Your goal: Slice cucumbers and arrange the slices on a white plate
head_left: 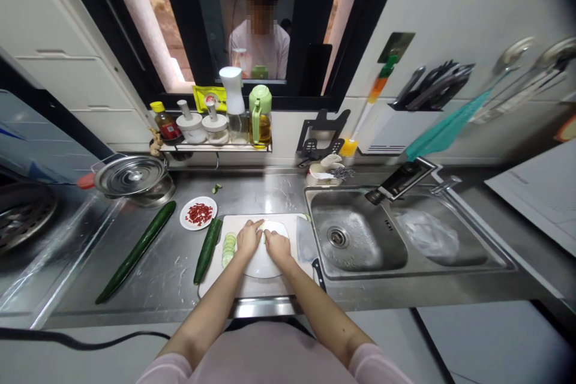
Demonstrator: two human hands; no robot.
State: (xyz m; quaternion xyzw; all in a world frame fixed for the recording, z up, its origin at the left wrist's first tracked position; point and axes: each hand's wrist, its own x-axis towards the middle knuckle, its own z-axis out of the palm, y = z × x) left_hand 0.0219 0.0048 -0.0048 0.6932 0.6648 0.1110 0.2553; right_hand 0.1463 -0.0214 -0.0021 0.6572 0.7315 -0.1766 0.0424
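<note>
Right hand (278, 247): fingertips pinching a small pale-green piece (263, 239), probably cucumber.
Left hand (249, 240): close beside, fingers drawn in; cannot tell whether it grips too.
Pale-green piece: between the two hands, above the plate; might slip if wet.
White plate (265, 267): beneath both hands, on the cutting board (265, 288); could skid under a leaning wrist.
Cucumber slices (228, 250): overlapping row, left of left hand; a sideways sweep might scatter them.
Kitchen knife (307, 243): right of plate, handle past the board's edge; a stray right-hand knock could swing it.
Cut cucumber (207, 252): along board's left edge; may roll if bumped.
</note>
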